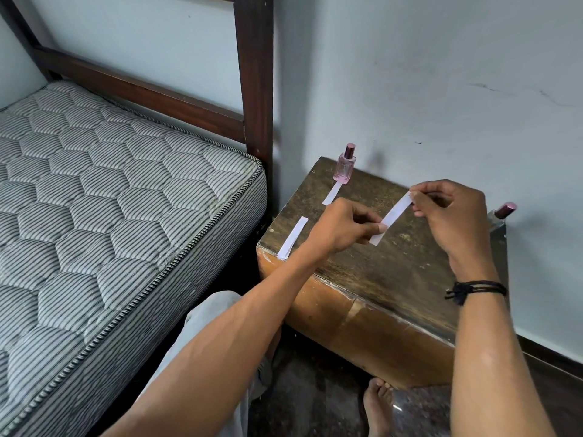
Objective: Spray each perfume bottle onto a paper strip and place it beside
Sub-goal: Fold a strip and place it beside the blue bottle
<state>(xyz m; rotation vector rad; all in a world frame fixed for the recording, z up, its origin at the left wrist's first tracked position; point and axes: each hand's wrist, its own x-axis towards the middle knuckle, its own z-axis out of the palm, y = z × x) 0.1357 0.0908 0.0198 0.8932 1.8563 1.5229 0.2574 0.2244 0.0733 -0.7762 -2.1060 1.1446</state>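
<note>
Head view: a white paper strip [392, 216] is held above a worn wooden table [394, 279]. Its near end is pinched by the left hand [344, 227] and its far end by the right hand [451, 216]. At the far left corner a pink perfume bottle [345, 167] stands upright, with a second strip [332, 193] laid flat just before it. Spare strips [293, 238] lie near the left edge. A second bottle [504, 211] is partly hidden at the far right.
</note>
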